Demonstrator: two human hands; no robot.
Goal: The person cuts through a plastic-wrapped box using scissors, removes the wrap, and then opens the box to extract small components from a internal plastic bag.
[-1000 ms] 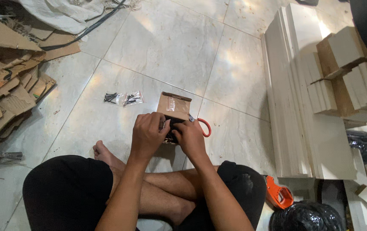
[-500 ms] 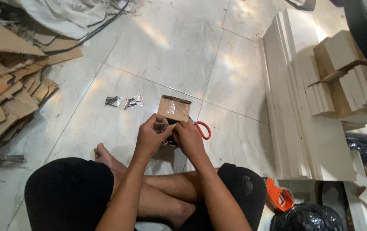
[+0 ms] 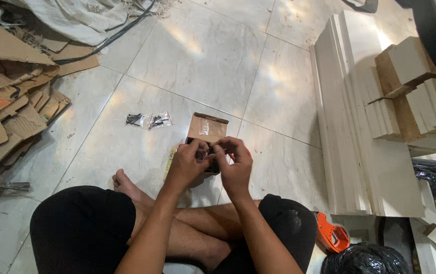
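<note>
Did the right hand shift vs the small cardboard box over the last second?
Yes. The right hand moved left, now covering the red-handled tool, fingertips meeting the left hand just below the small cardboard box.

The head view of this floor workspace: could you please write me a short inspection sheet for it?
Surface: pale tiled floor.
Job's things: small cardboard box, flap open, beneath both hands.
Clutter: two clear bags of dark screws; cardboard scraps; white boards; orange tool.
Grippers: left hand and right hand meet over a small item; the item is unclear.
Cables: black cable by grey cloth.
Surroundings: black bag.
</note>
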